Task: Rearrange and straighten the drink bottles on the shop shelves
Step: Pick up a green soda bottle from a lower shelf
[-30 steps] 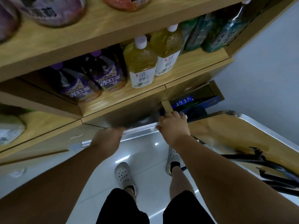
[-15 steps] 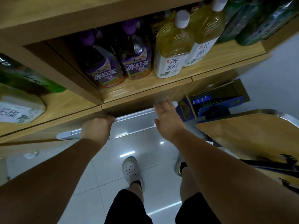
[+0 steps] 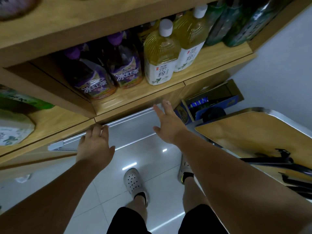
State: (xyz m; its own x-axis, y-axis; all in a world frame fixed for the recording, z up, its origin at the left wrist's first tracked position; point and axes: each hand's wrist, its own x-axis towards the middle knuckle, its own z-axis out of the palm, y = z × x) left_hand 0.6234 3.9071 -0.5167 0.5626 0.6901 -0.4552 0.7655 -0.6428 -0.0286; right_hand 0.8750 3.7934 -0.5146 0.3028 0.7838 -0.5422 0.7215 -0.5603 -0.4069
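Note:
On the wooden shelf (image 3: 211,56) stand two purple iced-tea bottles (image 3: 125,65) and, to their right, two yellow-green tea bottles with white caps (image 3: 160,53), then dark green bottles (image 3: 236,24) at the far right. My left hand (image 3: 94,144) is open, fingers spread, just below the shelf's front edge by a silver rail (image 3: 128,119). My right hand (image 3: 167,125) is open too, fingers pointing up at the shelf edge below the yellow-green bottles. Neither hand holds anything.
A lower left shelf section holds a green bottle (image 3: 22,102) and a white-labelled bottle (image 3: 13,130). An open blue carton (image 3: 214,103) sits on the floor at right, beside a wooden table with a metal rim (image 3: 253,129) carrying black rods (image 3: 278,161). White tiled floor lies below.
Both hands have let go of the silver rail and opened, lifting towards the shelf edge. The view has tilted up, bringing the bottles closer.

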